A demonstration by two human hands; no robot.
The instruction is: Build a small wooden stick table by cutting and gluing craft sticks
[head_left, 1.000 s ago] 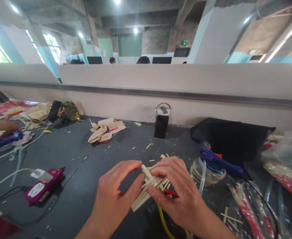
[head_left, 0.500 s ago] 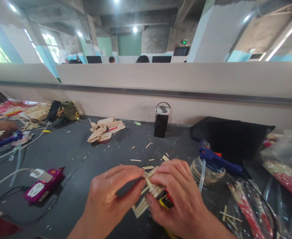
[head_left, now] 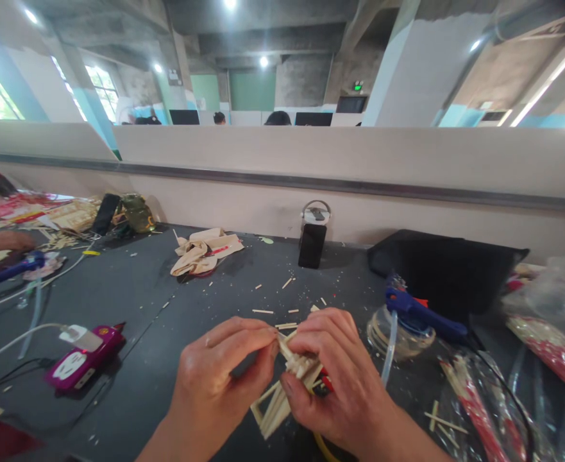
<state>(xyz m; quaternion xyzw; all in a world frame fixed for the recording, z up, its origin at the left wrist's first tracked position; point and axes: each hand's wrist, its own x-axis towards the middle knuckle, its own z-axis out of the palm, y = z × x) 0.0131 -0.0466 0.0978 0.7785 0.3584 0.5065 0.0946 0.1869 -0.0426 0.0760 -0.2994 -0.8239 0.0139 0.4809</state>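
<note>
My right hand (head_left: 342, 372) is closed around a small structure of pale wooden sticks (head_left: 276, 410), thumb at its near side and fingers over the top. The structure is tilted, with an open frame of sticks sticking out below toward the left. My left hand (head_left: 227, 372) pinches thumb and forefinger together at the upper left of the structure, on the end of a thin wooden stick (head_left: 283, 341). The fingertips hide most of that stick. Under my right hand, a red and yellow tool (head_left: 326, 382) shows only in part.
A blue glue gun (head_left: 421, 313) rests on a round clear container (head_left: 383, 337). Bags of sticks (head_left: 479, 398) lie right. A purple power strip (head_left: 87, 359), crumpled cloth (head_left: 205, 250) and phone (head_left: 312, 246) are on the table. Another person's hand (head_left: 3, 241) shows far left.
The structure has turned slightly in my right hand, and its lower frame shows more and sits lower. My left fingertips have drawn closer together.
</note>
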